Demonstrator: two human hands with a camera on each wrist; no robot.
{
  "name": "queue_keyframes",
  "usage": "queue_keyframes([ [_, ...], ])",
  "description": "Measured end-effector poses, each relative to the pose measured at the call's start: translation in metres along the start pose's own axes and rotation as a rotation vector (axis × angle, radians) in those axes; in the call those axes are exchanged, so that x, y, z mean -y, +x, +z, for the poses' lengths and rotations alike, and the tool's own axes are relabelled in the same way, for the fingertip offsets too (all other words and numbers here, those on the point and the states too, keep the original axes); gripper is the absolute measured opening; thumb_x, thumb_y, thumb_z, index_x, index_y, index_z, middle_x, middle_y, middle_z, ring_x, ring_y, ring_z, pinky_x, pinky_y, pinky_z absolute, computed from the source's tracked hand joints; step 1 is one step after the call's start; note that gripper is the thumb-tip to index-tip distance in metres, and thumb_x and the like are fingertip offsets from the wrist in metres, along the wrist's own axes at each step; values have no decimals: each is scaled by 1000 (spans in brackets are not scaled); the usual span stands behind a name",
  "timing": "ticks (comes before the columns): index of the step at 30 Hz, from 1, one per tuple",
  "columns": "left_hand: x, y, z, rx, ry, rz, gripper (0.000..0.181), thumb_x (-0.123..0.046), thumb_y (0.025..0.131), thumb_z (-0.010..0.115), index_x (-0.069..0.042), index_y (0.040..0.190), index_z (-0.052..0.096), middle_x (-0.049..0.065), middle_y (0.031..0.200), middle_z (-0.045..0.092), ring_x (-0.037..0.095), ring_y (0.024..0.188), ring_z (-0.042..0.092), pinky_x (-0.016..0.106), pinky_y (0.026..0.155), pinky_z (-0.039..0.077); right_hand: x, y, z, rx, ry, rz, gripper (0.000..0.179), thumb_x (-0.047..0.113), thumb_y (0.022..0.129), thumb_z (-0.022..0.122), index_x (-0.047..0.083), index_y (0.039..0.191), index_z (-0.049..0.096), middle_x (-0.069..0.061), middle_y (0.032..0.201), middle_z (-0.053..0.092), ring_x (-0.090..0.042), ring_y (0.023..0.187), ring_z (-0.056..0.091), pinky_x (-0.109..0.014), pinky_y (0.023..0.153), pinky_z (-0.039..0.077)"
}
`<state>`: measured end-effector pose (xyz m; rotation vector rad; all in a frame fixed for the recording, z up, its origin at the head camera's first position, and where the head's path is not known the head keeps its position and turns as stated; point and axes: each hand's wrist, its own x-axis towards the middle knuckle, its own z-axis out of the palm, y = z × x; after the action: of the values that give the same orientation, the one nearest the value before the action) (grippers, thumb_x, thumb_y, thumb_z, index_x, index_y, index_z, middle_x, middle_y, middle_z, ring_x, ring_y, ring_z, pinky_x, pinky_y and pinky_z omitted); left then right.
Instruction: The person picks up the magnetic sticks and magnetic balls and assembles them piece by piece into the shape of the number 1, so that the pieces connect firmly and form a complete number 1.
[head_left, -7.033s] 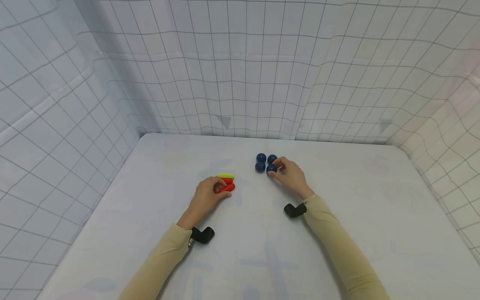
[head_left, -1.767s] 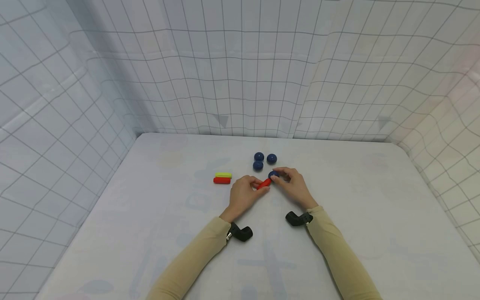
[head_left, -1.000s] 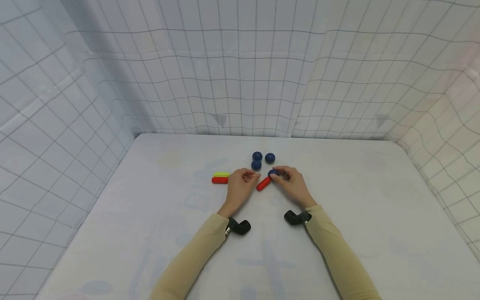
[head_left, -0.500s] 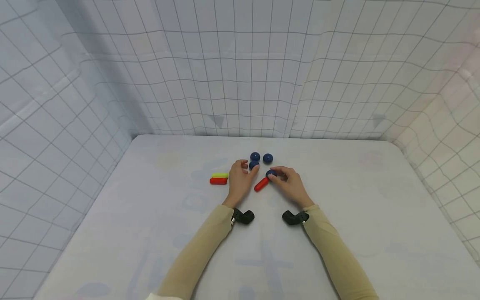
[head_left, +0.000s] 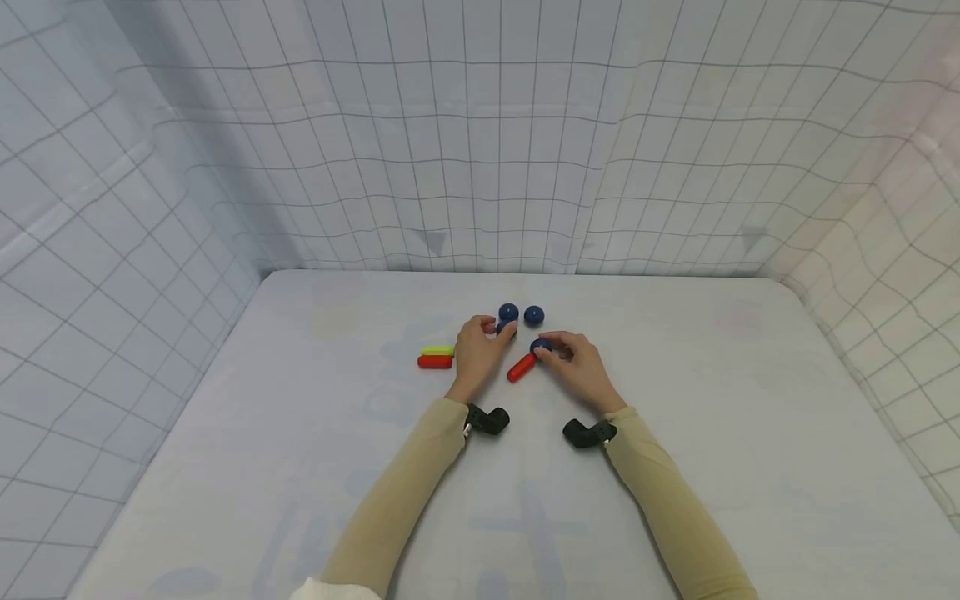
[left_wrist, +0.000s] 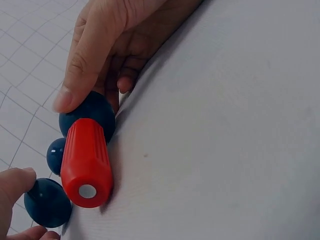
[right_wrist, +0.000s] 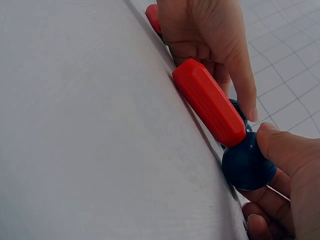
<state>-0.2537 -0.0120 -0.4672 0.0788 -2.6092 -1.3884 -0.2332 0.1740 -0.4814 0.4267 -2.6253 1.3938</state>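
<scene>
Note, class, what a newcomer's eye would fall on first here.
Probably the red rod near the head view's centre, its far end against the blue ball the right hand pinches. Then the left hand around another blue ball, and, farther left, the lime rod beside a second red rod.

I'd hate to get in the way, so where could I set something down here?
Bare tabletop lies left of the yellow stick and its neighbouring red stick, right of the right sleeve, and between it and the left sleeve. Crowded: the centre, where left grip, right grip, four blue balls and a slanted red stick cluster.
</scene>
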Motion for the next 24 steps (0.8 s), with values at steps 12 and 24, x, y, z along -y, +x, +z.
queue_keyframes([
  [12, 5, -3, 1, 10, 21, 52, 42, -31, 87, 70, 2, 113, 65, 14, 98, 61, 25, 86, 56, 35, 74, 45, -1, -1, 1, -2, -7, 19, 35, 31, 90, 67, 9, 117, 67, -8, 107, 66, -22, 91, 53, -37, 81, 42],
  [24, 12, -12, -4, 16, -56, 89, 34, -23, 85, 73, 1, 108, 64, 11, 91, 57, 21, 80, 54, 31, 73, 44, -3, 0, 3, -9, -17, 29, 35, 31, 90, 67, 10, 117, 67, -7, 107, 66, -21, 92, 53, -37, 81, 43],
])
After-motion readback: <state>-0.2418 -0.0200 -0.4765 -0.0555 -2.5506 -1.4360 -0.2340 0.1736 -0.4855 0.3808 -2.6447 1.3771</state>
